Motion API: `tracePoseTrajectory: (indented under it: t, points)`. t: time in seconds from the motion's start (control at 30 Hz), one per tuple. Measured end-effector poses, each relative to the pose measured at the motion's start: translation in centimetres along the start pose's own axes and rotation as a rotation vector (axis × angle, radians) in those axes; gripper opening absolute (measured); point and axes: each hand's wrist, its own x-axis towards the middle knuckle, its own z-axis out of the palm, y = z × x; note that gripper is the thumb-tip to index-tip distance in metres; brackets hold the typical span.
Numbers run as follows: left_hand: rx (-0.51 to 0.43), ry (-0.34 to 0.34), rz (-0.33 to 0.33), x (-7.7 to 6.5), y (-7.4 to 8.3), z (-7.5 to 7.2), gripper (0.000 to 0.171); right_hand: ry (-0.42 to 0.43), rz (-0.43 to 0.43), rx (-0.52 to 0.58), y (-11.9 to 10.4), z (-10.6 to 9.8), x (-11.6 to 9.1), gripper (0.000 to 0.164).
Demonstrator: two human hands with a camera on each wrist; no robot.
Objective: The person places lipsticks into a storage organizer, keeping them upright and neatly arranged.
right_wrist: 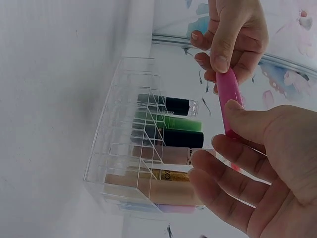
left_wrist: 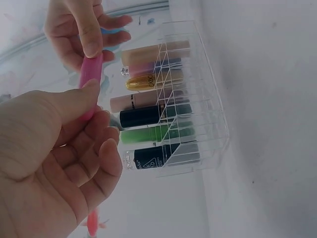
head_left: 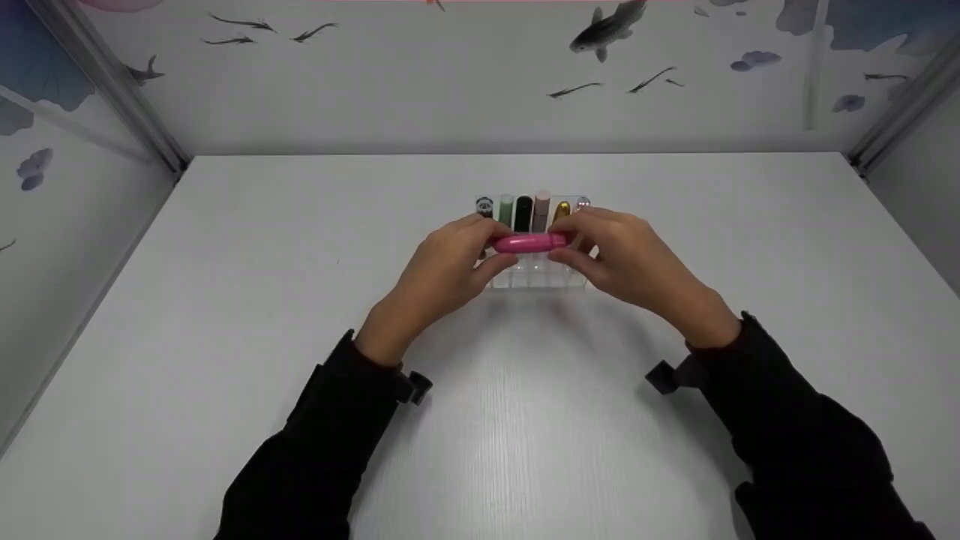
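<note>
A glossy pink lipstick-like tube (head_left: 529, 243) is held sideways in the air between both hands, in front of a clear acrylic organizer (left_wrist: 224, 119). My left hand (head_left: 454, 259) pinches one end between thumb and fingers. At the other end, my right hand (head_left: 626, 251) pinches it the same way. The tube looks closed. Upright in the organizer's slots stand several cosmetics: a black tube with a clear top (left_wrist: 148, 157), a green tube (left_wrist: 148, 134), a black one (left_wrist: 141, 116), a pale pink one (left_wrist: 124, 102), a gold one (left_wrist: 141, 81) and a beige one (left_wrist: 143, 53).
The organizer stands on a white table (head_left: 487, 450) whose far edge meets a white wall panel (head_left: 450, 97) printed with fish. Metal corner posts (head_left: 135, 97) rise at both back corners. Small black devices (head_left: 664, 376) sit at the cuffs of the dark sleeves (head_left: 300, 457).
</note>
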Motion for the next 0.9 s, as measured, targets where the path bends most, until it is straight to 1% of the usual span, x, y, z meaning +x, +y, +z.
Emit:
tracePoseTrajectory:
  t: [0.1,0.27,0.47,0.67,0.83,0.9]
  points:
    - [0.003,0.018,0.020,0.0,-0.1,0.0,0.028,0.000,-0.006,0.004,0.1,0.1,0.0,0.025]
    - [-0.020,0.036,0.041,0.0,-0.1,0.0,0.028,-0.025,0.016,-0.005,0.1,0.1,0.0,0.026]
    - [-0.105,0.063,0.081,0.0,-0.1,-0.2,0.027,-0.045,0.021,-0.016,0.1,0.4,-0.1,0.027]
    - [-0.185,0.073,0.108,0.0,-0.1,-0.3,0.029,-0.066,0.014,-0.023,0.0,0.9,-0.2,0.027]
    - [-0.213,0.074,0.130,0.0,-0.1,-0.3,0.027,-0.107,0.027,-0.037,-0.3,1.1,0.0,0.028]
    - [-0.214,0.072,0.130,0.0,0.0,-0.3,0.028,-0.114,0.026,-0.036,-0.5,1.2,-0.1,0.028]
